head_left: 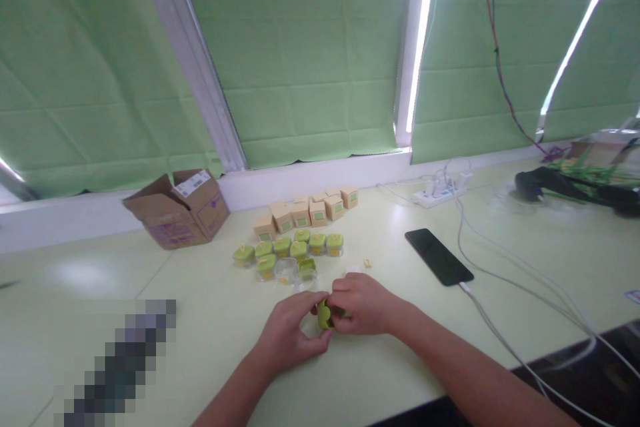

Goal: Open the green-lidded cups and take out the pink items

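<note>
left hand [290, 330]: low centre of the view, fingers curled in, thumb and forefinger pinched on the left edge of the green lid [325, 313]; grip closed on it.
right hand [363, 303]: just right of the left hand, fingers wrapped over the right side of the same lid; grip closed. whatever sits under the fingers is hidden, cannot tell if a jar is attached.
green lid: small, scalloped edge, held between both hands just above the table [225, 320], near its front edge.
jars [287, 250]: cluster of small clear jars with green lids, in two loose rows just beyond the hands. one clear jar without a lid [286, 270] stands in the near row; an open green-topped one [307, 269] sits beside it.
small yellow bit [368, 263]: lies on the table just right of the jars, too small to tell what it is.
tan boxes [310, 208]: a row of small cardboard cubes with green labels, behind the jars, toward the wall.
carton [177, 210]: brown shipping box, flaps open, tipped on its side at the left rear.
phone [439, 256]: black, screen dark, flat on the table right of the hands, a white cable [500, 340] plugged in at its near end.
power strip [440, 193]: white, at the back by the sill, cables trailing off.
blinds [310, 53]: green, drawn over the windows.
blurred patch [120, 367]: pixelated area at lower left, contents not readable.
</note>
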The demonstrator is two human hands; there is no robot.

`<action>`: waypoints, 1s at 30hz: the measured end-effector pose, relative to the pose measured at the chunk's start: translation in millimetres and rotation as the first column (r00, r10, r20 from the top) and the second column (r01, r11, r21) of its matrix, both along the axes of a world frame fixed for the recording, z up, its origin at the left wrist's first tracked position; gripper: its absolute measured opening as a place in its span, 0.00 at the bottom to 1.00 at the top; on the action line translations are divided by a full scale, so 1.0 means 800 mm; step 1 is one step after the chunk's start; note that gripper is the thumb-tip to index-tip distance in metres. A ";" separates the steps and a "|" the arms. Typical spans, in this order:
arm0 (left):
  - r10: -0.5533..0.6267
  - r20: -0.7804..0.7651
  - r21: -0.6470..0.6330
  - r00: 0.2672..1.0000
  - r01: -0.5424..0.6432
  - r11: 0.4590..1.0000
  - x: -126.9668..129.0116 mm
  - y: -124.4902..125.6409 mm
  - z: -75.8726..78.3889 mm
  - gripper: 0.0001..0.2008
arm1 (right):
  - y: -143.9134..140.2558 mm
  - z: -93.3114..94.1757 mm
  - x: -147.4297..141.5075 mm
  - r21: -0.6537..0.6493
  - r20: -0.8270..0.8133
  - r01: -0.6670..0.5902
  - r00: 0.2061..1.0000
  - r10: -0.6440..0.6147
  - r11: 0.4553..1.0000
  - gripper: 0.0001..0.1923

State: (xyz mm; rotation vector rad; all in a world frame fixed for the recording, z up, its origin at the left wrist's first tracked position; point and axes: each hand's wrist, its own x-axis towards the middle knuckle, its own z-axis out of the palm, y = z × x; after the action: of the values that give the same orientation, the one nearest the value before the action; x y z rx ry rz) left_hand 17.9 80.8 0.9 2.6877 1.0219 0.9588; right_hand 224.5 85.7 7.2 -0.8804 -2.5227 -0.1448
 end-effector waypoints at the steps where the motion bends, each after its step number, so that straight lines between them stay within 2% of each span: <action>1: 0.003 -0.004 -0.006 1.000 -0.003 1.000 0.000 0.000 0.001 0.25 | 0.000 0.000 0.000 -0.005 -0.004 0.003 1.000 -0.003 1.000 0.05; 9: -0.004 -0.001 -0.036 1.000 0.004 0.999 0.001 -0.003 0.005 0.24 | -0.003 0.003 0.001 -0.049 -0.041 -0.016 0.999 0.014 0.999 0.04; 17: -0.023 0.018 -0.034 1.000 0.024 0.999 0.000 0.000 0.000 0.24 | -0.004 0.007 0.002 -0.078 -0.053 -0.032 0.998 0.028 0.996 0.03; 23: -0.023 -0.003 -0.068 1.000 0.023 0.997 0.001 -0.002 0.006 0.24 | -0.006 0.011 0.002 -0.096 -0.061 -0.027 0.998 0.021 0.995 0.03; 30: -0.015 -0.001 -0.051 1.000 0.014 0.999 0.003 -0.002 0.010 0.23 | -0.005 0.009 0.003 -0.125 -0.107 -0.047 0.994 0.034 0.991 0.03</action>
State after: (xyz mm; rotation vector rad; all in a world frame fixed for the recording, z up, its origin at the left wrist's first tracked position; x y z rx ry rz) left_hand 20.2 79.0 8.6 2.6516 1.0115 0.9158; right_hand 226.8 81.5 14.5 -0.8614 -2.4713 0.0752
